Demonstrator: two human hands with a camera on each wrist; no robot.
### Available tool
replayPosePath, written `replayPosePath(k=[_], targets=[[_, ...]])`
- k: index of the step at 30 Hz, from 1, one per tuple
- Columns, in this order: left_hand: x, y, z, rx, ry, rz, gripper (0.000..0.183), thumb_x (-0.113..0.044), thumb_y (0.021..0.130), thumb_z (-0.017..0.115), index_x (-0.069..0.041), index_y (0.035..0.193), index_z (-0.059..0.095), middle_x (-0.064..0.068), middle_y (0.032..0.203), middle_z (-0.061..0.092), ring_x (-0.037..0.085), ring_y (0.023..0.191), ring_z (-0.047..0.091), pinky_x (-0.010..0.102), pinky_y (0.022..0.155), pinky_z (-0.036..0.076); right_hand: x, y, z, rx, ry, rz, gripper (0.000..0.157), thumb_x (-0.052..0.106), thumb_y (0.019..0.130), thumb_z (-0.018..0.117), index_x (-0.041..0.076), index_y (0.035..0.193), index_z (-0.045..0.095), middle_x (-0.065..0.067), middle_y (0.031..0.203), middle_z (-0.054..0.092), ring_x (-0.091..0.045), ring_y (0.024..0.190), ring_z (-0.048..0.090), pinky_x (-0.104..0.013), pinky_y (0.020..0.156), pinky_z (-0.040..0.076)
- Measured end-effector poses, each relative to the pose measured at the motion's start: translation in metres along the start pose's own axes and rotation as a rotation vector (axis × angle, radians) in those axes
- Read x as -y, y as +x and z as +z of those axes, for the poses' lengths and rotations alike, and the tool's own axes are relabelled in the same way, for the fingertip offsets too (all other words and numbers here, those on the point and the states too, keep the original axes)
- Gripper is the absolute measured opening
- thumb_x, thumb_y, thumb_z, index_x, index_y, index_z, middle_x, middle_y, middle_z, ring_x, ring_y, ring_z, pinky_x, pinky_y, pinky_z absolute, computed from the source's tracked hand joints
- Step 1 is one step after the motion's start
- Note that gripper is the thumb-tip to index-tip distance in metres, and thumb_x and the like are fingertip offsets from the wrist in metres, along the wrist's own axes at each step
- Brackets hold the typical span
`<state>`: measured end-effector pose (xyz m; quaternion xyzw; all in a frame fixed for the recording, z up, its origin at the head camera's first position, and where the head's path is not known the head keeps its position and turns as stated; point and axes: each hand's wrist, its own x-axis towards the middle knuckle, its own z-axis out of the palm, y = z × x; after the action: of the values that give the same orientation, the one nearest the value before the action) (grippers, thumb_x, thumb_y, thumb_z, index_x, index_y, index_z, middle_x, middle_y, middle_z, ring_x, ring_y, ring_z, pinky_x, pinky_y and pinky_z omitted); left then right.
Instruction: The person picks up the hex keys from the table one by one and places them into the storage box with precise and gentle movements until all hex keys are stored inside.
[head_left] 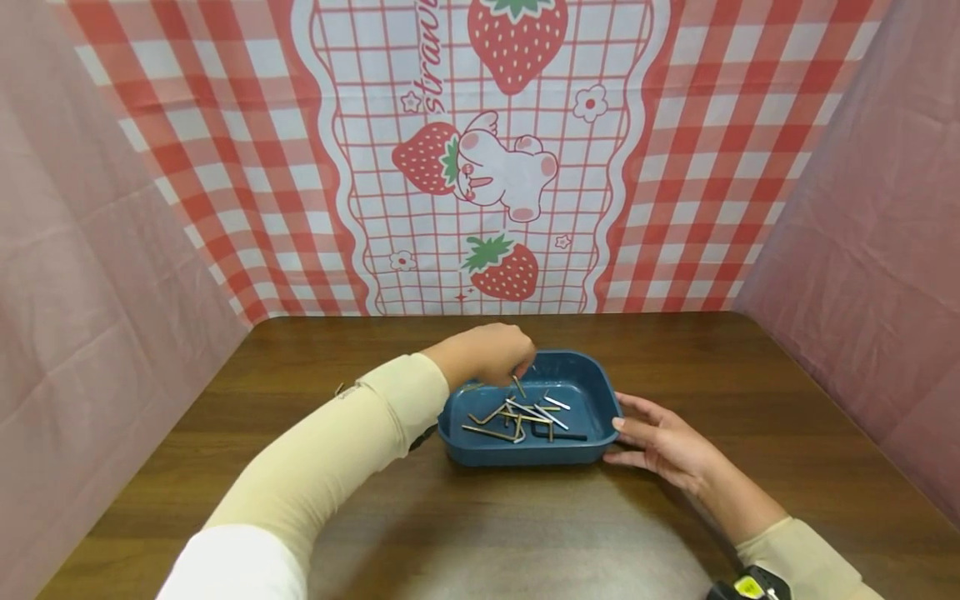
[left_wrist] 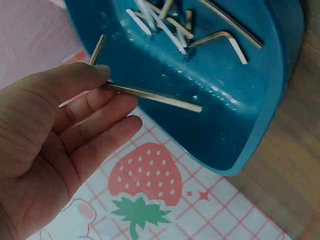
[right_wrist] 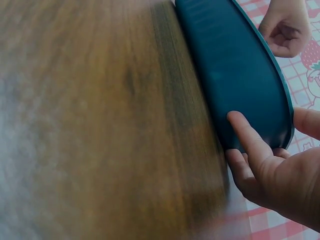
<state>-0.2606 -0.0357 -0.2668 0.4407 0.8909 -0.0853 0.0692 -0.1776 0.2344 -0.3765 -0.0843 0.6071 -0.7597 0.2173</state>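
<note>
Between thumb and fingers my left hand (head_left: 501, 354) pinches a brass-coloured hex key (left_wrist: 155, 96). The key is above the far left part of a blue plastic tray (head_left: 525, 456); its long arm points away from the fingertips in the left wrist view. Inside the tray lies a loose pile of several L-shaped hex keys (head_left: 491, 432), brassy and silvery, along with a black hex key (head_left: 566, 436). My right hand (head_left: 667, 446) holds the tray's right end, thumb at the rim and fingers against the outer wall (right_wrist: 250, 90).
The tray stands on a brown wooden table (head_left: 480, 533). Behind it hangs a red-and-white checked strawberry cloth (head_left: 352, 100), with pink cloth (head_left: 97, 250) along both sides. A black device with a yellow label (head_left: 750, 586) is at the right wrist.
</note>
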Motion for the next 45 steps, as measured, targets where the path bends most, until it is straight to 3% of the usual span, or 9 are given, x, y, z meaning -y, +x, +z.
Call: replayPosePath(k=[7,12,22,34,38,45], targets=[[-0.005,0.009,0.009,0.070,0.025,-0.024,0.028,0.001,0.080,0.066,-0.018,0.065,0.052,-0.006,0.064,0.050,0.011,0.063,0.043,0.024,0.057,0.037,0.000,0.000,0.000,-0.003,-0.004,0.002,0.073,0.008,0.100,0.053,-0.008,0.151,0.003,-0.015,0.126,0.052,-0.029,0.110,0.061,-0.052,0.090,0.050],[-0.005,0.013,0.010,0.080,0.055,0.012,0.028,0.000,0.078,0.066,-0.018,0.063,0.052,-0.008,0.063,0.051,0.011,0.065,0.046,0.024,0.059,0.039,0.000,0.000,0.000,-0.004,-0.007,0.004,0.073,0.008,0.100,0.053,-0.007,0.151,0.003,-0.016,0.127,0.051,-0.029,0.111,0.061,-0.052,0.091,0.050],[-0.007,0.014,0.008,0.095,0.024,-0.024,0.016,-0.002,0.078,0.070,-0.014,0.088,0.069,-0.006,0.083,0.062,0.013,0.079,0.055,0.028,0.070,0.049,0.000,0.001,0.000,-0.001,-0.009,0.007,0.074,0.008,0.100,0.052,-0.007,0.152,0.002,-0.016,0.128,0.051,-0.028,0.111,0.061,-0.052,0.091,0.050],[-0.007,0.009,0.002,0.083,-0.079,-0.018,0.029,-0.019,0.082,0.077,-0.010,0.108,0.070,0.002,0.109,0.067,0.015,0.098,0.058,0.029,0.087,0.049,0.001,0.001,-0.001,-0.009,-0.013,0.001,0.073,0.007,0.100,0.052,-0.008,0.151,0.002,-0.016,0.126,0.053,-0.028,0.110,0.061,-0.052,0.090,0.051],[-0.008,0.004,0.004,0.053,-0.113,-0.005,0.030,-0.023,0.085,0.075,-0.009,0.111,0.069,0.004,0.113,0.067,0.015,0.102,0.058,0.029,0.091,0.048,0.000,0.001,-0.001,0.000,-0.015,0.003,0.073,0.008,0.100,0.052,-0.007,0.152,0.002,-0.015,0.127,0.053,-0.029,0.111,0.061,-0.052,0.091,0.050],[-0.010,-0.011,0.008,-0.065,-0.097,0.036,0.029,-0.024,0.086,0.073,-0.011,0.111,0.069,0.003,0.109,0.063,0.017,0.102,0.058,0.032,0.092,0.047,0.001,0.000,0.000,-0.006,-0.027,0.007,0.073,0.009,0.100,0.052,-0.007,0.152,0.003,-0.016,0.129,0.051,-0.029,0.111,0.061,-0.052,0.091,0.050]])
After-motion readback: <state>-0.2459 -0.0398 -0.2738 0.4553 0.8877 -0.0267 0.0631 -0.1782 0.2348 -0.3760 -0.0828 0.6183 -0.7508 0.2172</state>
